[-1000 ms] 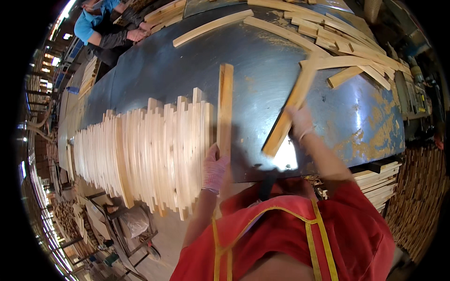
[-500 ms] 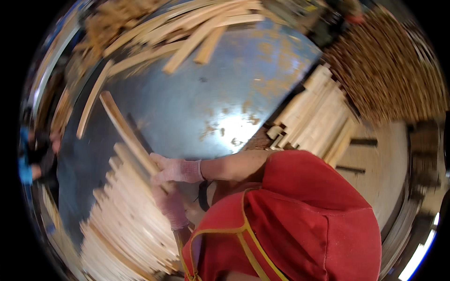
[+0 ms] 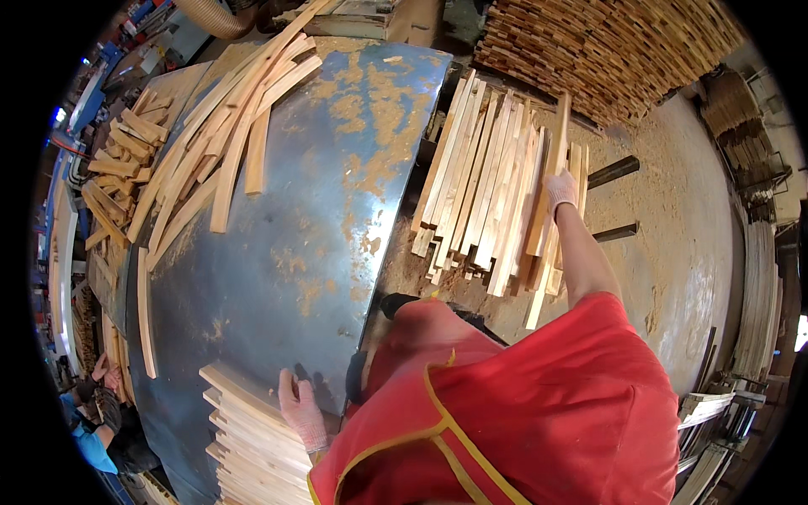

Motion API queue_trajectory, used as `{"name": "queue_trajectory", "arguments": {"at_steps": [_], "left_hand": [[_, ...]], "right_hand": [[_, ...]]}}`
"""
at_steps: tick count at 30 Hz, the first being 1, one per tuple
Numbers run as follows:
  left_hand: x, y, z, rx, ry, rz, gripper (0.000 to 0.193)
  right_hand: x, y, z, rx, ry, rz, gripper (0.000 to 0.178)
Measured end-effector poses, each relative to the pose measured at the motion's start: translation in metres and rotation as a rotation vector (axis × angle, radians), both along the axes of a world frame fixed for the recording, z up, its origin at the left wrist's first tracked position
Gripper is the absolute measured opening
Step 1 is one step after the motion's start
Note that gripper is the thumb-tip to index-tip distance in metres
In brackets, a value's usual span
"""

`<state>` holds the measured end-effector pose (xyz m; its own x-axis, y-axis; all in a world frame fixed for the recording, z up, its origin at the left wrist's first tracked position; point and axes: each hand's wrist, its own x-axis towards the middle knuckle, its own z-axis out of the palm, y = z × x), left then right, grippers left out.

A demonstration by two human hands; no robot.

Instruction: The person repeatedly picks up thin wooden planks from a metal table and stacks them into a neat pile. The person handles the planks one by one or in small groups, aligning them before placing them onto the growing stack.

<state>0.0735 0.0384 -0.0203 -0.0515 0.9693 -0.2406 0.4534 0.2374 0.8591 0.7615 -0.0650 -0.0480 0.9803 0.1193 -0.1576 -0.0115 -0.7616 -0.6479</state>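
Note:
In a light knitted glove, my right hand (image 3: 561,190) grips a long wooden strip (image 3: 562,126) over the right side of a stack of similar strips (image 3: 484,177). That stack sits low beside the table, its pieces lying side by side with uneven ends. Back at the table's near edge, my left hand (image 3: 301,411), also gloved, holds nothing and has its fingers slightly apart. It is close beside another pile of pale strips (image 3: 261,446) on the metal table (image 3: 278,278). The lower part of this pile runs out of view.
Loose strips (image 3: 223,135) lie heaped across the far table, with short offcuts (image 3: 126,156) at the left. Sawdust (image 3: 370,118) covers part of the metal. Dark support bars (image 3: 613,172) stick out beside the right stack. A large wood stack (image 3: 606,50) stands behind. A co-worker (image 3: 93,429) is at far left.
Both hands were together on one strip above the table pile. My right hand has swung right with a strip to the low stack; my left has let go. The view has turned right.

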Motion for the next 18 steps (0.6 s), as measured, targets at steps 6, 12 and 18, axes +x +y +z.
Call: {"name": "queue_trajectory", "arguments": {"at_steps": [6, 12, 18], "left_hand": [[0.032, -0.007, 0.007, -0.159, -0.154, 0.0, 0.053], [0.03, -0.007, 0.015, -0.172, -0.066, -0.069, 0.048], [0.032, 0.009, 0.015, -0.215, 0.234, -0.18, 0.05]], "right_hand": [[-0.035, 0.018, -0.075, -0.237, 0.181, 0.024, 0.089], [-0.021, -0.046, -0.104, 0.036, 0.389, 0.139, 0.091], [-0.032, -0.011, -0.1, 0.29, 0.316, 0.122, 0.059]]}}
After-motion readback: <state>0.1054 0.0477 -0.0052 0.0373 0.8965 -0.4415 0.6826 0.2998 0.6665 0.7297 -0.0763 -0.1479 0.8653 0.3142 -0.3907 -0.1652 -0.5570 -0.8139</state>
